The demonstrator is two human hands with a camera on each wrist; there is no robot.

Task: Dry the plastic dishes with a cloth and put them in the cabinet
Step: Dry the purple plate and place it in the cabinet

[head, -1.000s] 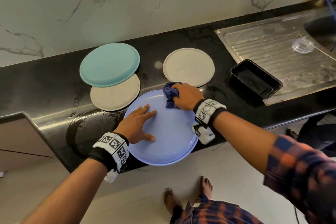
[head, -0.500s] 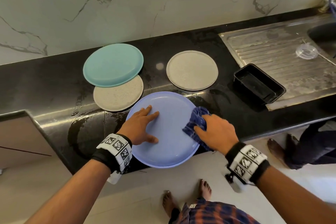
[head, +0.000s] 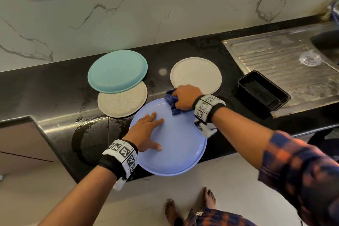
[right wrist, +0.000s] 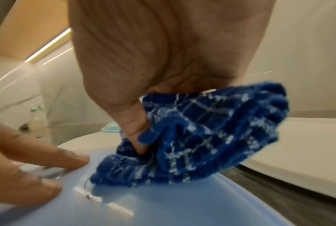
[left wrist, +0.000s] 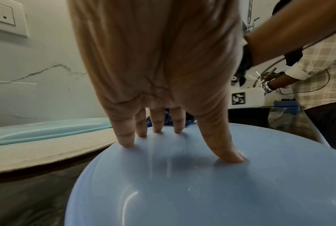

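My left hand (head: 146,130) lies flat, steadying the round periwinkle-blue plastic plate (head: 172,145); my right hand (head: 185,99) grips the blue checked cloth (head: 171,100), wiping its far rim. Three other plates await; none shelved.

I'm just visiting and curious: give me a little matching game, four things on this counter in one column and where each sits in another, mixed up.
Things:
1. teal plate
2. blue plate
3. cloth
4. black tray

Places:
A. gripped in the right hand
B. beside the steel drainboard
C. overlapping a speckled plate
D. under the flat left hand

Pairs: 1-C, 2-D, 3-A, 4-B
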